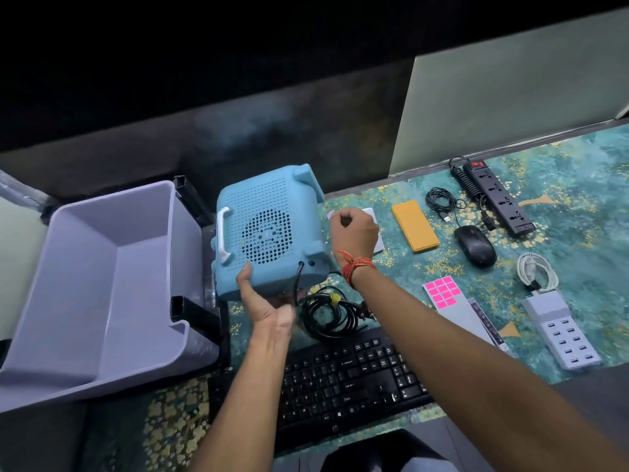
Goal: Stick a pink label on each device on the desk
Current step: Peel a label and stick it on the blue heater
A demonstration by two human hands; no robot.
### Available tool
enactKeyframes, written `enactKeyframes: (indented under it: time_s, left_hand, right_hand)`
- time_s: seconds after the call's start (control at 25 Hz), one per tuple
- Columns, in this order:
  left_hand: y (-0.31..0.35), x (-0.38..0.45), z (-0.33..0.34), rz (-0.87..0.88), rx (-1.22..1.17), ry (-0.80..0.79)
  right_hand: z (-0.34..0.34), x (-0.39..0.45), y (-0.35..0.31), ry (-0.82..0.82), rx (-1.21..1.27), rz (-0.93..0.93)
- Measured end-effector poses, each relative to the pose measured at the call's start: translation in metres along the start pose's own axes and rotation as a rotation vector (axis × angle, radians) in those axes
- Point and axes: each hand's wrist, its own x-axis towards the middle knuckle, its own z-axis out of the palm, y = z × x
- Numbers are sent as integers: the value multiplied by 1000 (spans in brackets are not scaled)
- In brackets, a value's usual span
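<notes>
head view: left hand (263, 306) grips the blue heater (269, 229), perforated back tipped up toward the camera; right hand (354, 233) clenched beside it, over the teal desk (561, 212).

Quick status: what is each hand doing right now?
Left hand: holding the blue device by its lower edge.
Right hand: closed in a fist; contents cannot be told.

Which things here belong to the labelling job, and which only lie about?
Belong: pink label sheet, blue device in left hand, keyboard, mouse, power strip, USB charger, yellow device.
Lying about: grey bin, loose black cable.
</notes>
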Motion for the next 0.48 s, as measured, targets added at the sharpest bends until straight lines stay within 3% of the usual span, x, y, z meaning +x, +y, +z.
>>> enactKeyframes:
  time_s: [0.28, 0.4, 0.48]
  left_hand:
    - [-2, 3, -2, -54, 11, -106]
    - [-4, 6, -2, -64, 27, -127]
    - [-7, 6, -2, -69, 33, -122]
  right_hand:
    - [-3, 0, -2, -82, 56, -99]
    - [-9, 2, 5, -151, 273, -50]
    - [-11, 4, 8, -212, 512, 109]
